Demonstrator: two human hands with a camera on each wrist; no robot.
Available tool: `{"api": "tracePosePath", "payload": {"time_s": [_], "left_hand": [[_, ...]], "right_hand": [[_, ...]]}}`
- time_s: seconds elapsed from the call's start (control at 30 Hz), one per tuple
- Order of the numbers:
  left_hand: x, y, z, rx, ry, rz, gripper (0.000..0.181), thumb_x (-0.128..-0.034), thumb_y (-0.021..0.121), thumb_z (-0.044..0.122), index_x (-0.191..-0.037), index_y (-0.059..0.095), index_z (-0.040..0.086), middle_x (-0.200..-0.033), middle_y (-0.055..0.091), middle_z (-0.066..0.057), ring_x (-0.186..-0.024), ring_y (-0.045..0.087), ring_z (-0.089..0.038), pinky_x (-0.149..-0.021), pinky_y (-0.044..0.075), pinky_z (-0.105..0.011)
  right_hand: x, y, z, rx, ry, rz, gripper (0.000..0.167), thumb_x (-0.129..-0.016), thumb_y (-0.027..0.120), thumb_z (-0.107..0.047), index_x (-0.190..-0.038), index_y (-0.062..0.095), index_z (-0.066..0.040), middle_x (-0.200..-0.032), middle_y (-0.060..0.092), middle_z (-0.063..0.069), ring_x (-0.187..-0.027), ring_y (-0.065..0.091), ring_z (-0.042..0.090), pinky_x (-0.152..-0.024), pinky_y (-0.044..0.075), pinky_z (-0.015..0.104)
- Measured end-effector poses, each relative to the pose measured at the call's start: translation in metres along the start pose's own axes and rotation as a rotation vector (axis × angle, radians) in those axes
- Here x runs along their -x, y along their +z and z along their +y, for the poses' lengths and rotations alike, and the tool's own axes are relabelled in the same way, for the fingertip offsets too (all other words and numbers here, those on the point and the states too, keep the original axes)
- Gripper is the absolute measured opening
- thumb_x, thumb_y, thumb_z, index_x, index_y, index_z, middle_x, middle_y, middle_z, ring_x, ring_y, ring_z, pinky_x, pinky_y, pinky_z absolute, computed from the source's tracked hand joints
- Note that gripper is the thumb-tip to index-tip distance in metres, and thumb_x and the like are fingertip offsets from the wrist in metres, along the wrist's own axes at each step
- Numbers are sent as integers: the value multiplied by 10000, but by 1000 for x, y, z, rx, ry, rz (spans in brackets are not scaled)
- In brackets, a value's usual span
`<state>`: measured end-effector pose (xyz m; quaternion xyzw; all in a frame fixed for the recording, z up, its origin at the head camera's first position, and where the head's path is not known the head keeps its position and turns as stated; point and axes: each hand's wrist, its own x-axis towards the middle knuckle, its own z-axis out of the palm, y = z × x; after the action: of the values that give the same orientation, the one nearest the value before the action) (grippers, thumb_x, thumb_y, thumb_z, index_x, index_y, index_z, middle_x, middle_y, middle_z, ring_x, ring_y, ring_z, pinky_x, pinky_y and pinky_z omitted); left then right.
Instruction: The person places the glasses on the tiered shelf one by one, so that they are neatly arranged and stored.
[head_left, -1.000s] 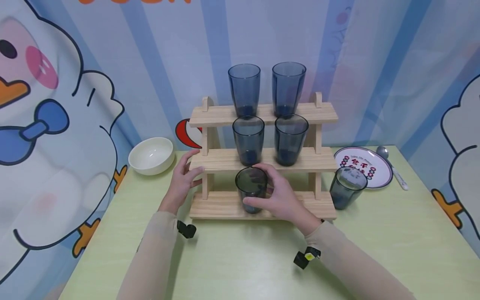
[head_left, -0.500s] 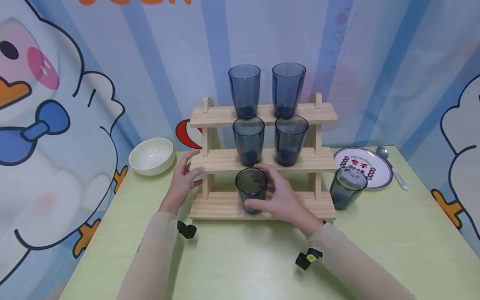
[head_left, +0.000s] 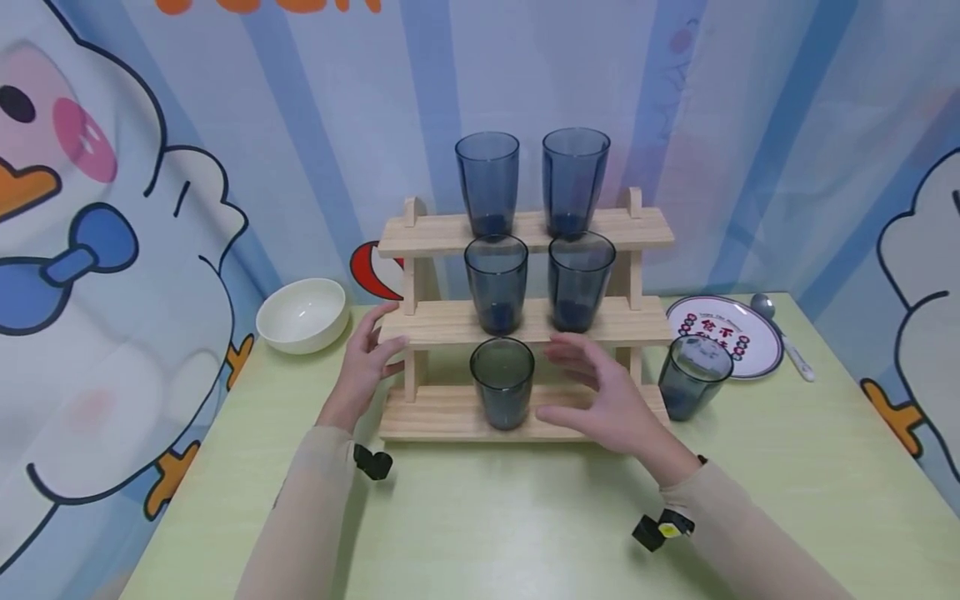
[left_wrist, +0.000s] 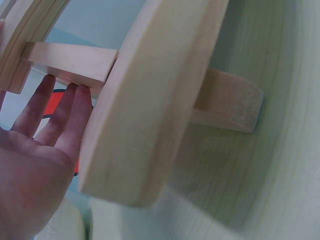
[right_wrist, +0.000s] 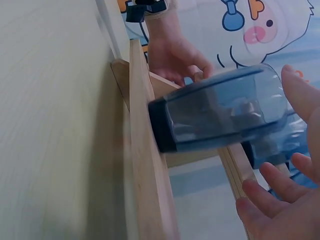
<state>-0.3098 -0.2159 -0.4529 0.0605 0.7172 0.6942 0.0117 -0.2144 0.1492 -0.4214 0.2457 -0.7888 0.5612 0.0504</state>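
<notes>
A smoky blue-grey glass (head_left: 502, 387) stands upright on the bottom step of a three-tier wooden display rack (head_left: 450, 414). To its right hovers my right hand (head_left: 600, 396), thumb and fingers spread apart and holding nothing. In the right wrist view a gap shows between this hand (right_wrist: 287, 200) and the glass (right_wrist: 215, 110). My left hand (head_left: 362, 362) grips the left end of the rack at the middle tier. The left wrist view has several of its fingertips against the upright post (left_wrist: 75, 62). Two glasses stand on the middle tier and two on the top.
Another glass (head_left: 693, 379) stands on the table right of the rack, in front of a printed plate (head_left: 761, 354). A spoon (head_left: 793, 354) lies beside the plate. A white bowl (head_left: 303, 317) sits left of the rack. A cartoon curtain (head_left: 322, 108) hangs behind.
My right hand has let go of the glass on the bottom tier and moved off to the right, its fingers opening. The glass stays in place. My left hand has not moved.
</notes>
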Motion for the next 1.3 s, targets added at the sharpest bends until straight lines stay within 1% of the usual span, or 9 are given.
{"api": "tracePosePath", "payload": {"time_s": [0.1, 0.2, 0.3, 0.4, 0.63, 0.87, 1.07, 1.17, 1.3], "left_hand": [[1, 0, 1, -2, 8, 1, 594, -1033, 662, 188, -1575, 436, 280, -1562, 458, -165, -1340, 533, -389, -1052, 503, -638], [0, 0, 1, -5, 9, -1, 597, -1036, 660, 191, -1581, 430, 274, -1566, 454, -170, -1345, 529, -391, -1054, 501, -639], [-1, 0, 0, -10, 9, -1, 597, -1038, 657, 192, -1583, 427, 273, -1566, 455, -172, -1346, 530, -392, -1053, 503, -635], [-1, -1, 0, -16, 12, 2, 595, -1038, 658, 197, -1582, 430, 277, -1565, 456, -170, -1346, 529, -393, -1050, 505, -635], [0, -1, 1, -11, 14, 0, 593, -1040, 658, 194, -1581, 427, 267, -1568, 446, -174, -1354, 519, -398, -1054, 498, -641], [0, 0, 0, -10, 7, 0, 596, -1038, 652, 189, -1584, 425, 265, -1562, 453, -177, -1348, 527, -393, -1053, 503, -633], [0, -1, 0, -18, 17, -5, 604, -1036, 642, 179, -1591, 420, 269, -1546, 471, -185, -1333, 537, -381, -1051, 502, -640], [0, -1, 0, -16, 14, -6, 605, -1032, 642, 169, -1587, 425, 272, -1531, 487, -180, -1315, 552, -365, -1045, 508, -639], [0, -1, -1, -5, 5, -4, 602, -1031, 645, 168, -1582, 430, 279, -1525, 496, -174, -1299, 560, -348, -1047, 511, -629]], "right_hand": [[8, -12, 0, 6, -17, 24, 812, -817, 899, -57, -1514, 482, -69, -1460, 594, 162, -1360, 564, 292, -1144, 468, 388], [17, -25, 0, 24, -29, 51, 803, -811, 898, -32, -1507, 501, -84, -1456, 601, 154, -1356, 569, 241, -1137, 465, 303], [26, -38, 0, 56, -40, 81, 807, -800, 897, -6, -1503, 513, -98, -1450, 613, 114, -1341, 573, 141, -1112, 469, 236], [34, -51, -1, 92, -53, 116, 807, -788, 890, 34, -1495, 513, -67, -1441, 621, 38, -1327, 567, 77, -1097, 466, 204], [48, -80, -4, 190, -50, 196, 824, -779, 869, 89, -1503, 512, -77, -1414, 617, 155, -1309, 556, 5, -1070, 441, 125], [59, -102, -3, 264, -81, 293, 869, -697, 888, 158, -1470, 548, -47, -1404, 617, -6, -1292, 553, -11, -1055, 434, 103], [65, -118, 5, 335, -32, 343, 857, -728, 899, 107, -1484, 536, -70, -1408, 578, -105, -1297, 507, -77, -1058, 387, 61], [67, -124, 10, 355, 8, 359, 832, -750, 906, 59, -1484, 541, -83, -1408, 576, -57, -1287, 493, -87, -1041, 382, 44], [70, -129, 17, 372, 72, 370, 820, -783, 912, -15, -1499, 517, -76, -1433, 564, 80, -1271, 465, -94, -1015, 372, 19]]}}
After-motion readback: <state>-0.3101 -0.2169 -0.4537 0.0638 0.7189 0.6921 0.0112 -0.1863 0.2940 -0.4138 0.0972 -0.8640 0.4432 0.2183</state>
